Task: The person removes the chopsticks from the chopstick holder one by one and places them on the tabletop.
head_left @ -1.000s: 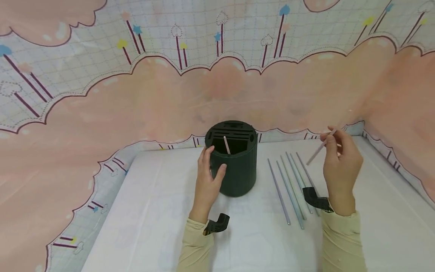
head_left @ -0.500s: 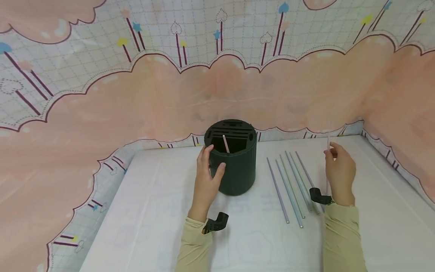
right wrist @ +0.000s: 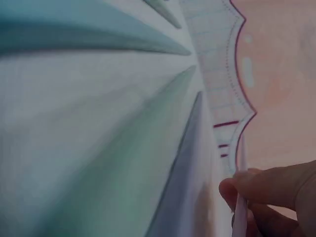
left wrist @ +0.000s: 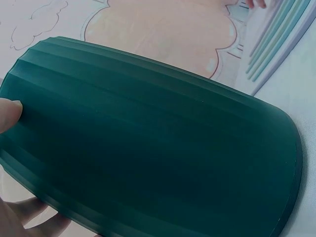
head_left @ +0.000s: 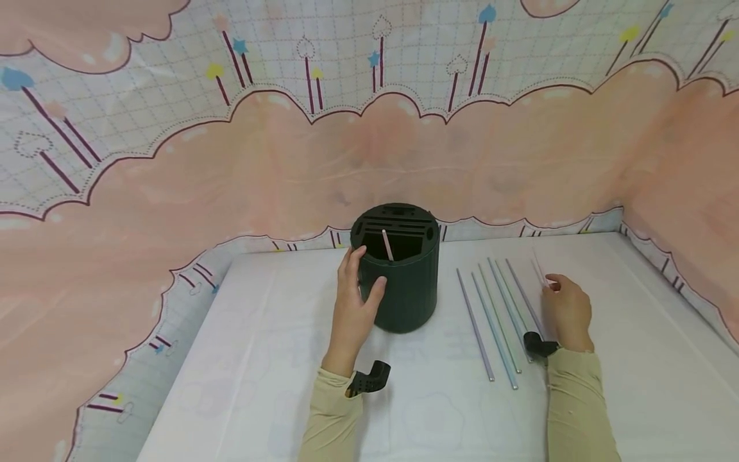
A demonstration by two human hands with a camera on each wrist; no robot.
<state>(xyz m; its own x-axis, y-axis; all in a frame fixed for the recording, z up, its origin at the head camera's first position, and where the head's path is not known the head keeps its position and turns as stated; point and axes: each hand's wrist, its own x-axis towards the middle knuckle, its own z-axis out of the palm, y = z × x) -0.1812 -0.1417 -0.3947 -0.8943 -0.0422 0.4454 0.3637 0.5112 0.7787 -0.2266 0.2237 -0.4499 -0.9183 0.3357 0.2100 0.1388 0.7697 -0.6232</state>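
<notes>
A dark green round desk organizer (head_left: 407,296) with a slotted top stands upright on the table. My left hand (head_left: 351,314) holds its left side, the thumb (left wrist: 10,114) on the ribbed wall and the fingers around the far side. One pale pink stick (head_left: 387,246) leans in its large compartment. To the right, my right hand (head_left: 568,313) pinches another pale pink stick (right wrist: 240,210) between thumb and fingertips, low near the table. Just left of that hand lies a row of thin pastel sticks in purple, blue and green, among them a purple one (head_left: 475,324).
The white table (head_left: 254,359) meets a peach patterned cloth backdrop (head_left: 277,167) behind and at both sides. Each wrist wears a black camera mount, one near the left sleeve (head_left: 331,417) and one beside the loose sticks.
My right hand has come down and slightly left with the pink stick, now lower beside the row of sticks. My left hand and the organizer stay in place.
</notes>
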